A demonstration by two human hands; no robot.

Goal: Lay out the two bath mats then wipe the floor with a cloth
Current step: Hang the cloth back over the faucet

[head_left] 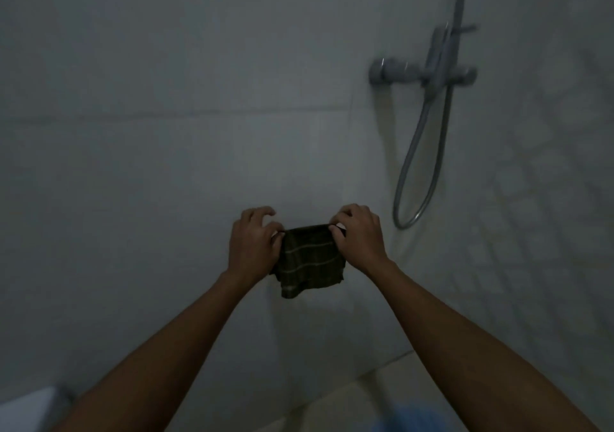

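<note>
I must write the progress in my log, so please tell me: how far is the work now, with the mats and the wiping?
Done: cannot be confirmed. Only a blue patch shows at the bottom edge, maybe a mat, too blurred to tell. In hand: the left hand and right hand pinch the top corners of a dark striped cloth, held up before the tiled wall, near the shower hose. Left: wiping the floor; the cloth is not yet on it.

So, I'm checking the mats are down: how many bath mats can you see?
1, perhaps: a blurred blue patch on the floor at the bottom edge, below the cloth that the left hand and right hand hold up. The second is out of view.
</note>
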